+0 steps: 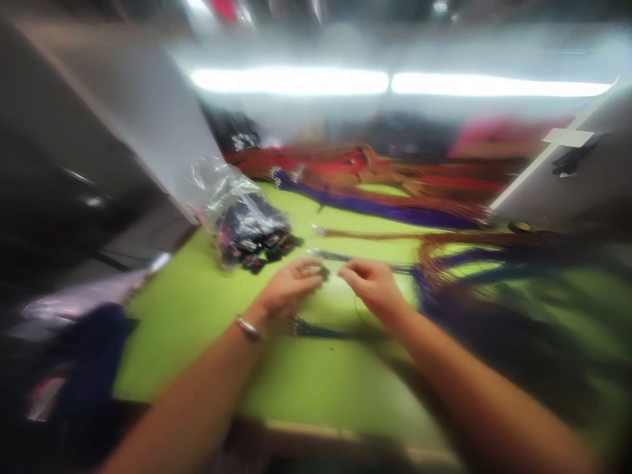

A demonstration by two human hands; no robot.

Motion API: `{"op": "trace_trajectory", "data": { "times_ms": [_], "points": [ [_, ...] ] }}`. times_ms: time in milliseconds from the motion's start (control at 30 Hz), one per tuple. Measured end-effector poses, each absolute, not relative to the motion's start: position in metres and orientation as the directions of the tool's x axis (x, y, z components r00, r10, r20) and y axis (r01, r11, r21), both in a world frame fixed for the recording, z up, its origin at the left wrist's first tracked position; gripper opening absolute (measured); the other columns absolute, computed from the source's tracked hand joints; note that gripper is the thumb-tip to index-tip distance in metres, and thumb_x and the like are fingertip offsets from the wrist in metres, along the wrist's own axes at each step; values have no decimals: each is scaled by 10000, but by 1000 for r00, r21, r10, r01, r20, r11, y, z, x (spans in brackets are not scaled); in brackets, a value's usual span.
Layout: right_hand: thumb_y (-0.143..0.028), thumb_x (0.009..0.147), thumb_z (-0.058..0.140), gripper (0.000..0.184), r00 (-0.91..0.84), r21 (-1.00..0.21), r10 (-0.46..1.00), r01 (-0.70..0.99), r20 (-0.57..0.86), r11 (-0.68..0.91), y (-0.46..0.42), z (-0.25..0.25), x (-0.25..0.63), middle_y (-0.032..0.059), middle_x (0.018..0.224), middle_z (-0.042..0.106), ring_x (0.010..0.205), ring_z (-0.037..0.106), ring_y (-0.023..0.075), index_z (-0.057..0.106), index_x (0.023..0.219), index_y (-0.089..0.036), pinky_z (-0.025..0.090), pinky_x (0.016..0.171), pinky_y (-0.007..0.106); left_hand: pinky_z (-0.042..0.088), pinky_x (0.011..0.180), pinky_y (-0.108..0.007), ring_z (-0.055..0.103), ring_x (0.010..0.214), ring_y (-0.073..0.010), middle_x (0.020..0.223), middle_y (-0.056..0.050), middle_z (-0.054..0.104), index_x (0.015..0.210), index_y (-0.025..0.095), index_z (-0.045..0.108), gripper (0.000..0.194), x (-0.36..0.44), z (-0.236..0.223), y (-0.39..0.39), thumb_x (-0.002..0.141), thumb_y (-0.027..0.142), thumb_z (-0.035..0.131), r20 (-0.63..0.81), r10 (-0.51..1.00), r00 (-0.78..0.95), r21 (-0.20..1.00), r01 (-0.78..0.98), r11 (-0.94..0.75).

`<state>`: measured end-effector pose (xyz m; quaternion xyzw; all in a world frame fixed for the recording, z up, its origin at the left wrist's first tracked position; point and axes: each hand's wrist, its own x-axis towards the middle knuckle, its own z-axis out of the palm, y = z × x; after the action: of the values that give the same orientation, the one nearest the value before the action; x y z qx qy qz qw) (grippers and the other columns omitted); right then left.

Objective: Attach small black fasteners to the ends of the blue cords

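Observation:
The whole view is smeared by motion. My left hand [290,288] and my right hand [371,284] meet over a green table [296,382], fingers pinched towards each other. The left fingertips close on a small dark piece [323,270]; I cannot name it. The right fingers are pinched on what looks like a thin cord end, too blurred to name. A bracelet circles my left wrist. A dark blue cord [326,330] lies on the table just under my wrists.
A clear plastic bag of small dark parts [244,227] lies left of my hands. Bundles of red, purple and brown cords [385,187] spread across the back and right. Grey panels stand at left and right. Dark cloth lies at lower left.

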<state>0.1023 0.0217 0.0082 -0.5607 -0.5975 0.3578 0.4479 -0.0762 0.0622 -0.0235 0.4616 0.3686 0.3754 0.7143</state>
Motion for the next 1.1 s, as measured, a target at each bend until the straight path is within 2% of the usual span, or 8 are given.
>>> {"op": "trace_trajectory", "data": {
  "times_ms": [67, 167, 333, 500, 600, 700, 833, 1100],
  "points": [
    [-309, 718, 562, 207, 27, -919, 990, 378, 136, 116, 23, 10, 104, 4, 586, 577, 563, 455, 104, 649, 635, -141, 362, 550, 224, 458, 723, -256, 625, 764, -140, 889, -67, 707, 920, 160, 689, 295, -78, -25, 64, 638, 208, 761, -152, 898, 412, 956, -170, 240],
    [-300, 707, 581, 191, 1, -906, 992, 407, 123, 112, 24, 13, 106, 16, 617, 608, 604, 487, 116, 665, 652, -138, 384, 592, 232, 455, 802, -294, 630, 849, -176, 942, -82, 711, 936, 163, 706, 284, -80, -23, 63, 664, 233, 742, -130, 906, 404, 974, -117, 192],
    [-323, 709, 574, 209, -20, -942, 1000, 335, 24, 30, 23, 12, 103, -20, 555, 516, 544, 406, 85, 608, 604, -145, 339, 522, 211, 452, 824, -289, 622, 860, -167, 973, -79, 703, 985, 171, 708, 299, -79, -15, 57, 693, 236, 721, -96, 879, 466, 988, -66, 143],
    [-323, 708, 575, 214, -123, -968, 991, 250, -55, -23, 20, 4, 96, -40, 531, 445, 513, 349, 69, 574, 592, -144, 292, 495, 209, 482, 749, -262, 616, 748, -119, 838, -35, 685, 1016, 179, 682, 334, -76, -15, 56, 684, 178, 724, -195, 862, 467, 916, -228, 330],
    [-311, 696, 583, 217, -150, -974, 987, 226, -55, -20, 19, 3, 95, -37, 536, 447, 526, 357, 70, 554, 562, -143, 294, 509, 212, 480, 698, -220, 612, 731, -101, 847, -40, 673, 1019, 153, 672, 327, -73, -15, 56, 695, 146, 709, -240, 843, 481, 862, -295, 413],
    [-298, 685, 585, 198, -66, -978, 997, 204, -48, -34, 19, 5, 96, -41, 522, 440, 521, 348, 69, 575, 568, -138, 289, 507, 212, 471, 663, -195, 611, 725, -93, 834, -35, 668, 1100, 165, 635, 379, -72, -13, 56, 725, 143, 687, -198, 846, 494, 843, -355, 404],
    [-277, 669, 570, 175, 86, -975, 995, 210, -58, -75, 21, 8, 98, -53, 477, 396, 485, 316, 66, 592, 564, -138, 274, 483, 214, 473, 684, -195, 634, 752, -110, 857, -69, 689, 991, 113, 662, 264, -73, -14, 57, 727, 112, 681, -227, 850, 474, 824, -372, 428],
    [-279, 660, 523, 202, 52, -951, 998, 307, -33, -47, 22, 5, 97, -32, 480, 444, 514, 383, 83, 598, 541, -134, 312, 510, 212, 476, 744, -199, 645, 783, -118, 883, -82, 698, 1044, 99, 655, 302, -73, -17, 57, 745, 62, 639, -253, 804, 538, 780, -378, 498]
  ]
}}
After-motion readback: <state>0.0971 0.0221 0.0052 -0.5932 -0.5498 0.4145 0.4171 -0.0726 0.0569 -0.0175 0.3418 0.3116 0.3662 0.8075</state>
